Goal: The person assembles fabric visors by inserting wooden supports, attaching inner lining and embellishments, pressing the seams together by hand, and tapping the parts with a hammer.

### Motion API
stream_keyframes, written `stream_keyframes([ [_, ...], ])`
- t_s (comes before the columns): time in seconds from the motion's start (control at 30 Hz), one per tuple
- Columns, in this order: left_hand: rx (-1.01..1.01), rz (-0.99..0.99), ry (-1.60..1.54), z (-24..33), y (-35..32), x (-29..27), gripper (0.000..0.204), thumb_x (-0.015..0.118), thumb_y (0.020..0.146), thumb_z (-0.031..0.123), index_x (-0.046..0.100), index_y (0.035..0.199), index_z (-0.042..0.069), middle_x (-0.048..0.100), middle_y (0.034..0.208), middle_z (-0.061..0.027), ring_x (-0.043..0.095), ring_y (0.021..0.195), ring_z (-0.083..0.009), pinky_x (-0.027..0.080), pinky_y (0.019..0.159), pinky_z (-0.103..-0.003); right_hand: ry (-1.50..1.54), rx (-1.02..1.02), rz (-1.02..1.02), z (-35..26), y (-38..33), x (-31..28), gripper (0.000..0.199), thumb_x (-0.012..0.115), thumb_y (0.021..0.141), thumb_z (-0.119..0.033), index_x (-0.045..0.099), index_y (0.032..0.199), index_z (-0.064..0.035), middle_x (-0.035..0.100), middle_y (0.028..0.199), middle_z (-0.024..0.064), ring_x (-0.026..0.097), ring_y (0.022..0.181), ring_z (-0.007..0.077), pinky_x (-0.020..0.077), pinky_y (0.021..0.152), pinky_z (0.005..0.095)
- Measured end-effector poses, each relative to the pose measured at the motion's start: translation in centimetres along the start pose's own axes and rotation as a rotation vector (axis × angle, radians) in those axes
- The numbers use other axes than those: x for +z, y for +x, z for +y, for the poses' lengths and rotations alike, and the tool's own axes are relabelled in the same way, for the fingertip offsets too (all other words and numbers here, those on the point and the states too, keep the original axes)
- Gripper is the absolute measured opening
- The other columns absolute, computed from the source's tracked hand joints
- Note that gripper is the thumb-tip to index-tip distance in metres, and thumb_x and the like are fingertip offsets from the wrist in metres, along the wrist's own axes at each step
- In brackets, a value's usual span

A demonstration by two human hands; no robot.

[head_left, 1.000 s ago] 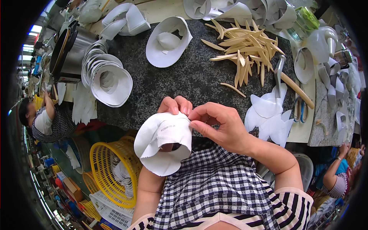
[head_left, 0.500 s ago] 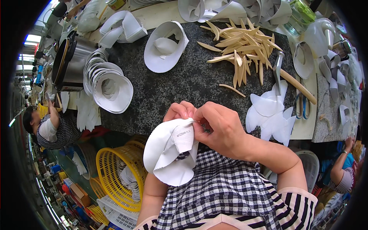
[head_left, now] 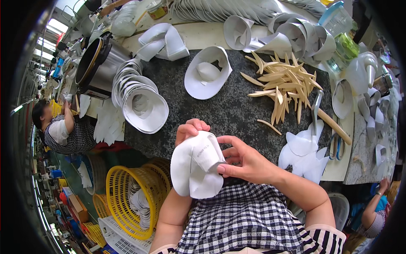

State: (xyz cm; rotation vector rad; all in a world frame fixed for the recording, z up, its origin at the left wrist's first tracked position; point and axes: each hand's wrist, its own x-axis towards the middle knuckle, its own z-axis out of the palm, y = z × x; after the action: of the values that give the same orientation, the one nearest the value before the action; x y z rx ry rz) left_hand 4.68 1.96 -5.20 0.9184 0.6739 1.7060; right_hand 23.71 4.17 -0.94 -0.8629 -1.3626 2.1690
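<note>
Low over the near edge of the dark slab I hold a white shoe upper (head_left: 198,169), a stiff curved piece with a pinked edge and small print. My left hand (head_left: 191,129) grips its top from behind, most of its fingers hidden. The thumb of my right hand (head_left: 243,158) presses the piece's right side, with the fingers curved around that edge. Beyond my hands, another white upper (head_left: 207,72) lies on the slab. A nested stack of white uppers (head_left: 146,111) stands to the left.
Tan curved strips (head_left: 283,80) are heaped at right, beside a hammer (head_left: 334,126), flat white cutouts (head_left: 301,150) and blue-handled scissors (head_left: 337,146). A metal pot (head_left: 108,63) stands far left. Below it sits a yellow basket (head_left: 122,186). A co-worker (head_left: 63,127) is at left.
My fingertips were pinched together at the upper's top edge; my right hand has since moved down to its side and spread wider. The upper has turned more upright. The view has shifted.
</note>
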Motion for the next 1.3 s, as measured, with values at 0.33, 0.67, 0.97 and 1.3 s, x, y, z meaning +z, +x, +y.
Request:
stream_keyframes([
  [0.33,-0.433,0.074,-0.258,6.0,1.2,-0.2,0.056,0.054,0.105,0.025,0.033,0.148,-0.003,0.053,0.142,-0.0187,0.057,0.128,-0.0278,0.047,0.108,-0.046,-1.135,-0.989,0.161,-8.6,5.6,-2.5,0.033,0.065,0.079,0.003,0.069,0.109,-0.0108,0.065,0.098,0.0059,0.061,0.091,0.0286,0.0491,0.076,0.0410],
  [0.67,-0.253,0.111,-0.284,5.4,0.9,-0.3,0.052,0.059,0.103,0.022,0.038,0.148,0.007,0.052,0.145,-0.0119,0.052,0.135,-0.0258,0.043,0.112,-0.048,-0.557,-0.354,0.103,-7.2,4.8,-2.0,0.029,0.070,0.095,-0.026,0.071,0.107,-0.0001,0.071,0.095,0.0143,0.068,0.086,0.0222,0.0531,0.077,0.0349],
  [0.97,-0.280,0.126,-0.359,2.3,-0.4,-0.7,0.048,0.048,0.107,0.032,0.039,0.145,0.004,0.049,0.147,-0.0145,0.049,0.137,-0.0269,0.039,0.116,-0.047,-0.464,-0.337,0.049,-3.7,7.3,-0.9,0.026,0.076,0.086,-0.014,0.069,0.103,0.0047,0.070,0.084,0.0135,0.066,0.075,0.0159,0.0527,0.071,0.0335],
  [1.3,-0.355,0.227,-0.510,2.0,-1.1,-1.9,0.048,0.045,0.108,0.036,0.048,0.143,0.003,0.053,0.146,-0.0143,0.052,0.134,-0.0257,0.041,0.114,-0.043,-0.112,0.029,-0.167,-4.4,7.3,-0.6,0.035,0.075,0.093,-0.024,0.068,0.117,0.0012,0.072,0.100,0.0043,0.064,0.089,0.0087,0.0530,0.080,0.0274],
])
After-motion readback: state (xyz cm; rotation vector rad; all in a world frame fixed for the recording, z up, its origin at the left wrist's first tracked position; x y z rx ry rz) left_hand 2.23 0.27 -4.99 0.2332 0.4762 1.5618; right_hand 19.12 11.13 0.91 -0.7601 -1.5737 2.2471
